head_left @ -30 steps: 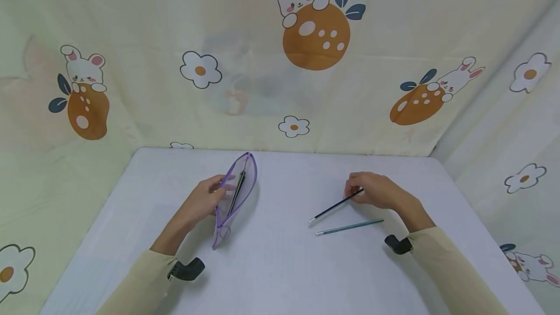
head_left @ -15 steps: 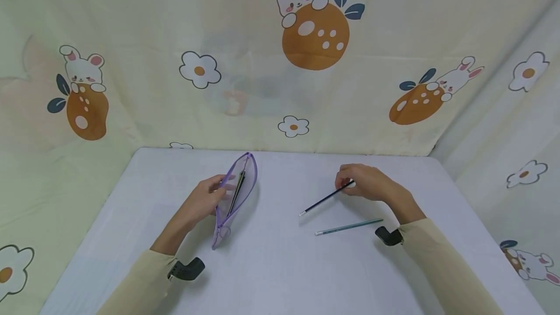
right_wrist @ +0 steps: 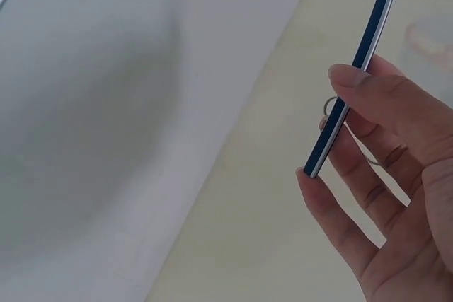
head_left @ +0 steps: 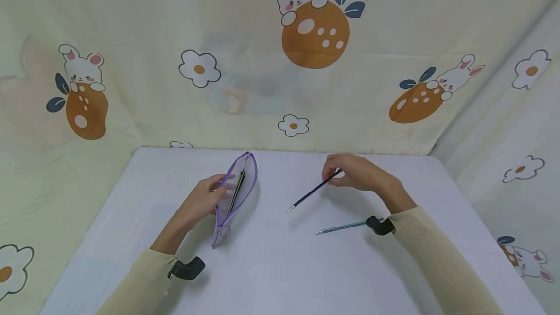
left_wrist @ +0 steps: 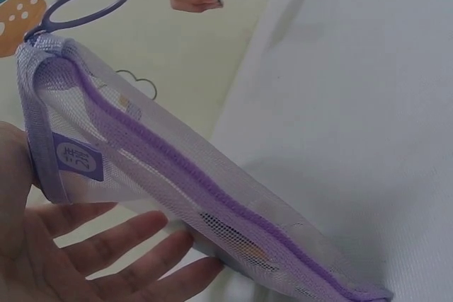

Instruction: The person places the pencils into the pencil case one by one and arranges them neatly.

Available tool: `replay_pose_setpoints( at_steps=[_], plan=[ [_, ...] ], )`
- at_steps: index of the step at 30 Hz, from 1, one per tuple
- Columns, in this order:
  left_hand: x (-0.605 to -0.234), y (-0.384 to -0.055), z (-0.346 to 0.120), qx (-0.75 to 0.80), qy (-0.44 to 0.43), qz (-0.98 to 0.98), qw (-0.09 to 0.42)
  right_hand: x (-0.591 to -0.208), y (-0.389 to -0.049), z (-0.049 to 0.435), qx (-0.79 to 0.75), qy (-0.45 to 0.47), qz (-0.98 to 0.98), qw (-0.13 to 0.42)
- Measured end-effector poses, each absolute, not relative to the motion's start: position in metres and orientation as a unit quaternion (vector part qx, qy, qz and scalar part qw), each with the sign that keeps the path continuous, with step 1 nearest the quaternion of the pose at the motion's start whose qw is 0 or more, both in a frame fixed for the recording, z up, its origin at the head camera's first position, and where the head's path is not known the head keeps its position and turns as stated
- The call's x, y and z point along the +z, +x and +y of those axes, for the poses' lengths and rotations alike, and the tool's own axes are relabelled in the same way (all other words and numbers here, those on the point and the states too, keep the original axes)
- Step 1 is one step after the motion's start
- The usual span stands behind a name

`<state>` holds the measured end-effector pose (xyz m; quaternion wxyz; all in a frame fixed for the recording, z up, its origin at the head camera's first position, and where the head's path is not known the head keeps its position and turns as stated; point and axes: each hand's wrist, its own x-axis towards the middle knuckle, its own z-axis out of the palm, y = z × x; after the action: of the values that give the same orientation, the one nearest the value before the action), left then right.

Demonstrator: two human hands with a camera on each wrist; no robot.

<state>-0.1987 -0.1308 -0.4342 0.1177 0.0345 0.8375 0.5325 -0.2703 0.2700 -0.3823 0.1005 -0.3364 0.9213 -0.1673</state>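
My left hand [head_left: 204, 197] grips the near-left side of a purple-edged mesh pencil pouch [left_wrist: 177, 157]. Its long zipped mouth gapes, and a few dark pencils [head_left: 236, 193] lie inside. In the left wrist view the fingers [left_wrist: 134, 249] spread beneath the mesh. Above the right half of the table, my right hand [head_left: 356, 173] pinches a dark blue pencil [right_wrist: 357, 68] between thumb and fingers. This pencil slants down toward the left, its white-tipped end nearest the pouch. A teal pencil [head_left: 341, 228] lies on the table below, its right end overlapped by the black wrist camera.
Both hands are over a white table [head_left: 280, 266]. A cream curtain [head_left: 245, 23] printed with rabbits and flowers hangs behind it and along the sides. Black cameras sit on the left wrist [head_left: 187, 269] and right wrist [head_left: 380, 226]. A purple ring [left_wrist: 88, 5] hangs from the pouch's end.
My right hand has moved left and away from me, carrying the dark blue pencil toward the pouch. The left hand, the pouch and the teal pencil have stayed in place.
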Motion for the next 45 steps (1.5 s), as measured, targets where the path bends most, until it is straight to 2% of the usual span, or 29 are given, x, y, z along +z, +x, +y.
replay_pose_setpoints(
  at_steps=[45],
  plan=[
    [-0.434,-0.2,-0.129,0.538,0.036,0.833,0.122,-0.34,-0.293,0.158,-0.153,-0.443,0.881,0.061]
  ],
)
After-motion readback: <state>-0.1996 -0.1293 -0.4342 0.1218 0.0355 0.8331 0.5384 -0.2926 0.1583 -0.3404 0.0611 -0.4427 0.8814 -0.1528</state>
